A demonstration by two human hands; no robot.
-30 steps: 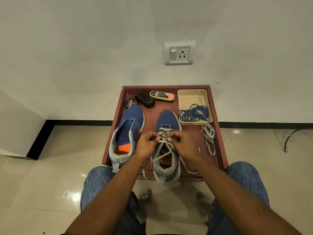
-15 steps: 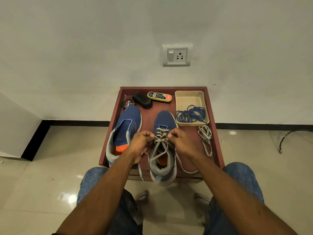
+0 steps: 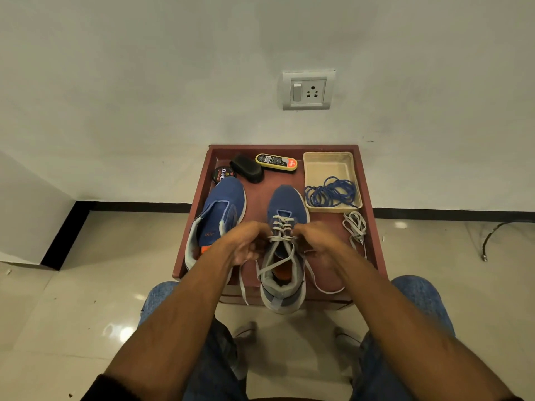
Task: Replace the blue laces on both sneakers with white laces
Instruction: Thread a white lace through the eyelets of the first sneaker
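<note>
both hands (image 3: 249, 244) lower on laced sneaker (image 3: 285, 250); polish tin (image 3: 222, 174), brush (image 3: 247, 168) behind.

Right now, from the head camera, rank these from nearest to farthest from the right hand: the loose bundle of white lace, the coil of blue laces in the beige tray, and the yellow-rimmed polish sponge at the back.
From the right hand:
1. Loose bundle of white lace, just to its right.
2. Coil of blue laces, in the beige tray, beyond it.
3. Yellow-rimmed polish sponge, at the back.
</note>
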